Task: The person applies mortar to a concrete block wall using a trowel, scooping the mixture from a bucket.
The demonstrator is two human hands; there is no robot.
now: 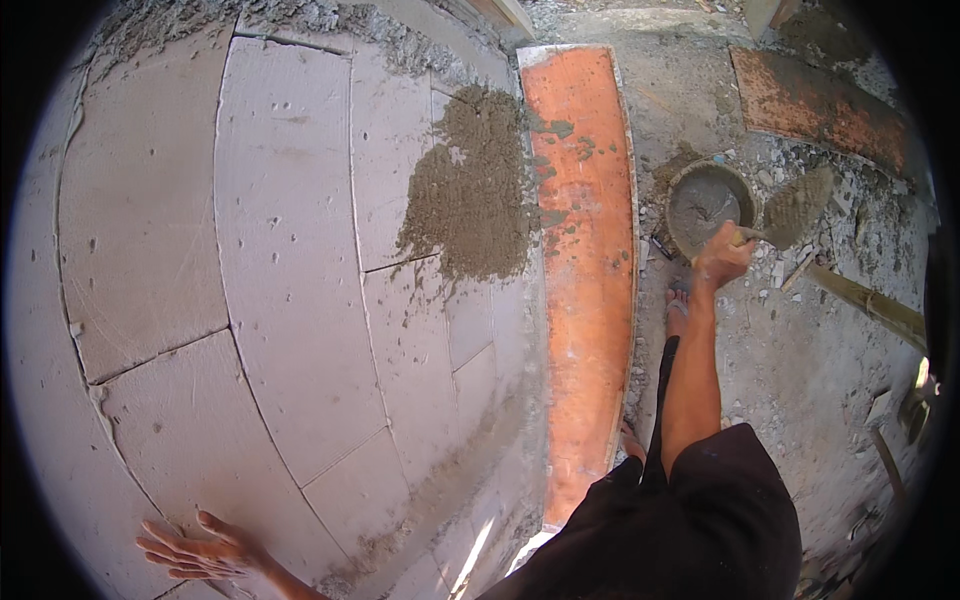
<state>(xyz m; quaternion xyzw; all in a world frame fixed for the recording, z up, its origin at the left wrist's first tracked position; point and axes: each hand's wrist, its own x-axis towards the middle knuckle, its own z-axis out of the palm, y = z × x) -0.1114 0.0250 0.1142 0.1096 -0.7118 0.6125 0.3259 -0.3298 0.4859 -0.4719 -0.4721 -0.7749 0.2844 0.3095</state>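
My right hand (722,260) is closed around the handle of a trowel (800,203), whose blade is coated in grey mortar. The blade is out to the right of a round bucket (681,238) that holds wet mortar (705,195). At the lower left, my left hand (205,550) is spread with nothing in it, by the wall of pale blocks (290,250); whether the palm presses on it I cannot tell. A rough patch of wet mortar (470,190) covers part of that wall at its upper right.
An orange board (590,330) spattered with mortar lies along the wall's foot. Another stained orange board (820,105) is at the far right. Rubble and a wooden strip (870,300) lie on the rough floor (770,380). My bare foot (678,312) stands near the bucket.
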